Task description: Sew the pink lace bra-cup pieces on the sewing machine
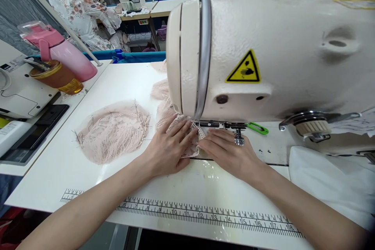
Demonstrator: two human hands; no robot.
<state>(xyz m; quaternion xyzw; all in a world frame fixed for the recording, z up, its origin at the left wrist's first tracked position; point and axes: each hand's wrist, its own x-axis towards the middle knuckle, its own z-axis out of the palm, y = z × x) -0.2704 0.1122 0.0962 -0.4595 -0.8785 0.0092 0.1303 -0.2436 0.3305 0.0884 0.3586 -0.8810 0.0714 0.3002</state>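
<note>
Under the head of a white sewing machine [263, 47] lies pale pink lace fabric [165, 113]. My left hand [171, 144] rests palm down on this lace, its fingers spread over it and pointing toward the needle area. Close to its right, my right hand [228, 150] lies flat, fingertips at the lace's right edge beside the presser area. The machine head hides the needle. A separate rounded lace piece [114, 133] with loose thread ends lies on the white table [96, 181], left of my left hand.
A green clip [258, 128] lies on the machine bed. White cloth [328, 179] is at the right. A pink bottle [67, 52], an amber cup [57, 76] and a dark phone-like panel [35, 133] stand left. A person [84, 15] sits beyond.
</note>
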